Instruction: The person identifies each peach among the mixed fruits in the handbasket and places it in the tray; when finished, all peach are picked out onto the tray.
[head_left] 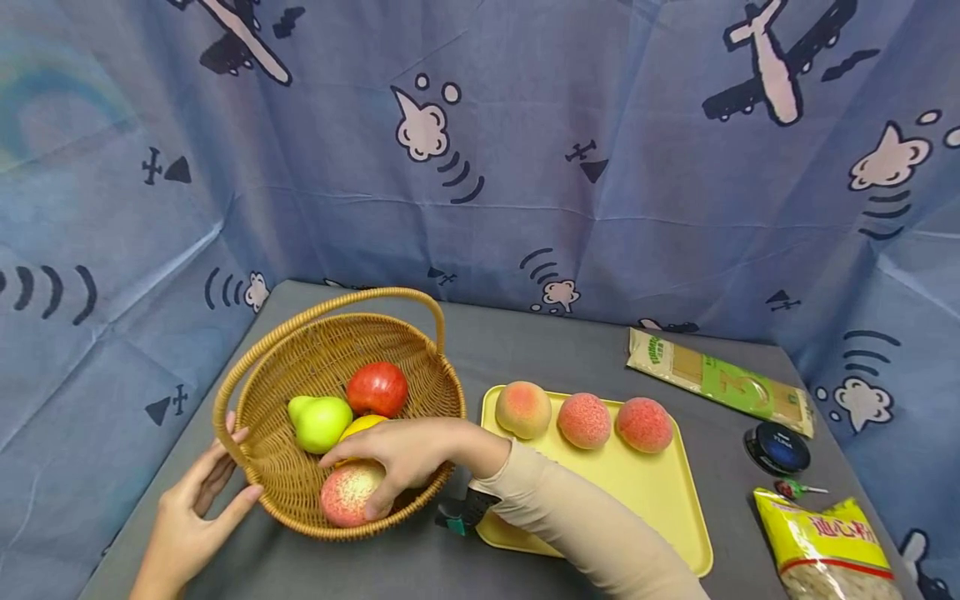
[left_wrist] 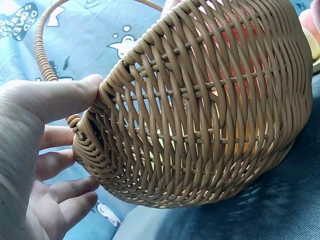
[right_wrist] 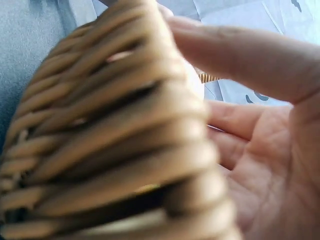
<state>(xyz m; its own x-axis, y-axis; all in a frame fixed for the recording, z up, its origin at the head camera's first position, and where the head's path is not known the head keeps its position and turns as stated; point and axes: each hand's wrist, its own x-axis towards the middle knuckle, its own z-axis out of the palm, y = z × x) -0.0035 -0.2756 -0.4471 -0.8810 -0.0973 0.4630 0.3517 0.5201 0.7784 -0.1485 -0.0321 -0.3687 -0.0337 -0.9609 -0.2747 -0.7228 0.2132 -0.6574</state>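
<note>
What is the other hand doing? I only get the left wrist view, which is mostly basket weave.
Observer: In the head view, the right hand holds a peach inside the basket.
Visitor: Are there more peaches?
Observer: Yes, three more peaches sit in a row on a yellow tray.
Visitor: Anything past the tray?
Observer: A bag with a yellow top lies to its right.

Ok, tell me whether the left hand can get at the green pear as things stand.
Probably yes: the pear lies uncovered on the left hand's side of the basket, though the rim and handle stand between them.
</note>
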